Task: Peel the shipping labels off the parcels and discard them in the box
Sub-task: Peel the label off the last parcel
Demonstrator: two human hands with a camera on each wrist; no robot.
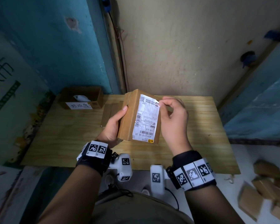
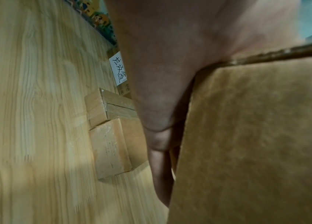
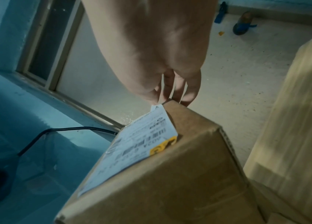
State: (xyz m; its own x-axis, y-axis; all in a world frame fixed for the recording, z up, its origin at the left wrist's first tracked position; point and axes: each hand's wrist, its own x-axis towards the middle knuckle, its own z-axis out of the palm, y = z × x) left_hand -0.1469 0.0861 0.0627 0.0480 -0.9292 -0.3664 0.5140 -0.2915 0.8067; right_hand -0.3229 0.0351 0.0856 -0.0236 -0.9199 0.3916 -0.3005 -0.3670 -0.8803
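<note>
I hold a brown cardboard parcel (image 1: 128, 120) above the wooden table (image 1: 71, 135). My left hand (image 1: 115, 125) grips its left side, thumb on the top face; in the left wrist view the parcel (image 2: 256, 136) fills the right half beside my left hand (image 2: 163, 91). A white shipping label (image 1: 145, 118) with barcodes covers the parcel's top face. My right hand (image 1: 173, 115) pinches the label's far right corner, which is lifted slightly off the cardboard. In the right wrist view my right hand (image 3: 157, 100) holds the label (image 3: 138, 147) at its tip, on the parcel (image 3: 180, 181).
An open cardboard box (image 1: 81, 97) with a handwritten white tag and crumpled white paper inside stands at the table's far left. Two flat brown parcels (image 2: 111, 133) lie on the table behind the held one. More cardboard parcels (image 1: 268, 191) lie on the floor at lower right.
</note>
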